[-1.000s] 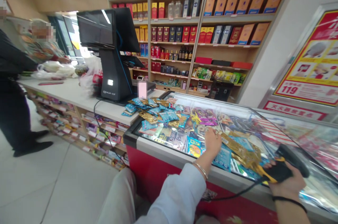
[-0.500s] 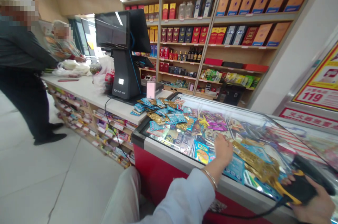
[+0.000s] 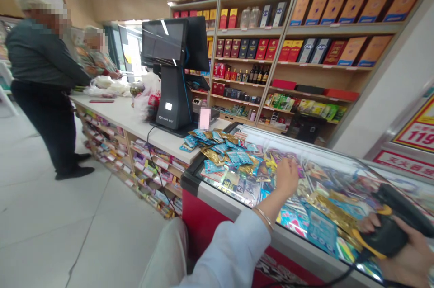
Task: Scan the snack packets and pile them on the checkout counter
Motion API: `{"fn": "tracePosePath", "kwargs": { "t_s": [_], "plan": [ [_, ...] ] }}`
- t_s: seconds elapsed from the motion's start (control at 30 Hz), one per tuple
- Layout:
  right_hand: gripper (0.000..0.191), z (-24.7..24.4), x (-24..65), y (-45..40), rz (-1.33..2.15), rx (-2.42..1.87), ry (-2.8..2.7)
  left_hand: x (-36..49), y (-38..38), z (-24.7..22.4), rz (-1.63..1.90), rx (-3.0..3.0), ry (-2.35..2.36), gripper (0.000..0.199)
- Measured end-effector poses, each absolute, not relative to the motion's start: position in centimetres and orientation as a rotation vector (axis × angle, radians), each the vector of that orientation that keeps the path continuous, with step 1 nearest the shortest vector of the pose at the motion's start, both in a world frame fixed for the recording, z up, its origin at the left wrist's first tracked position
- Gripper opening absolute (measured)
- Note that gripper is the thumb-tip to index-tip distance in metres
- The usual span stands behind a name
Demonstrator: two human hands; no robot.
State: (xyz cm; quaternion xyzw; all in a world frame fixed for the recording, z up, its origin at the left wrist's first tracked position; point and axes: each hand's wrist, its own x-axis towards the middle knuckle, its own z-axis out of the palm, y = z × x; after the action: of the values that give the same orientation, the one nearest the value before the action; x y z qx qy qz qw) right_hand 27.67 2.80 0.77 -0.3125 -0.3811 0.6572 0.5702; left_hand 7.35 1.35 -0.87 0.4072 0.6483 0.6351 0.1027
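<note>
Shop interior, pale tiled floor [image 3: 88,233]. Wooden shelves [image 3: 318,75] at the back, stocked with boxes and bottles. A white counter [image 3: 118,109] runs off to the left, bearing a black till terminal [image 3: 174,93]; at its far end, a person in a dark shirt [image 3: 44,53] and a second person [image 3: 98,57] by some white plastic bags [image 3: 110,84].

In front of me, a glass-topped case [image 3: 203,215] with a red front. Heap of small blue and gold packets [image 3: 217,148] lying across the corner where counter and case meet.

My left hand [image 3: 287,177], metal bangle [image 3: 264,219] at the wrist, is over the case beside some purple packets [image 3: 300,171]; fingers curled, their tips hidden, so I cannot tell whether they pinch anything.

My right hand [image 3: 412,249] is wrapped around a black-and-yellow scanner [image 3: 389,233], above the near right part of the case. Its cord [image 3: 359,258] trails from the handle. Just beside it, a long gold packet [image 3: 327,206] and a larger blue packet [image 3: 320,229]; whether those two are on or under the glass, I cannot tell.
</note>
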Motion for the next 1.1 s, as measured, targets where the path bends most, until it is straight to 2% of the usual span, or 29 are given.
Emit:
{"fn": "tracePosePath", "kwargs": {
  "t_s": [0.2,0.37,0.67,0.87,1.1],
  "plan": [
    [0.026,1.2,16.9,1.3,1.778,-0.49,-1.073,-3.2,-3.0,0.3,2.085,1.132,2.028,0.027],
    [0.026,-0.1,8.0,0.2,1.949,-0.386,-1.15,-11.4,-7.6,0.0,2.27,0.998,2.049,0.025],
    [0.025,-3.3,-2.0,-0.8,2.127,-0.406,-1.23,-18.8,-11.4,-3.8,2.311,0.965,2.226,0.031],
    [0.021,-4.3,-3.7,-1.2,2.139,-0.463,-1.25,-19.2,-11.6,-5.5,2.089,1.16,2.406,0.031],
    [0.022,-4.9,-3.8,-1.4,2.097,-0.509,-1.245,-19.4,-11.4,-6.8,1.845,1.324,2.766,0.014]
  ]
}}
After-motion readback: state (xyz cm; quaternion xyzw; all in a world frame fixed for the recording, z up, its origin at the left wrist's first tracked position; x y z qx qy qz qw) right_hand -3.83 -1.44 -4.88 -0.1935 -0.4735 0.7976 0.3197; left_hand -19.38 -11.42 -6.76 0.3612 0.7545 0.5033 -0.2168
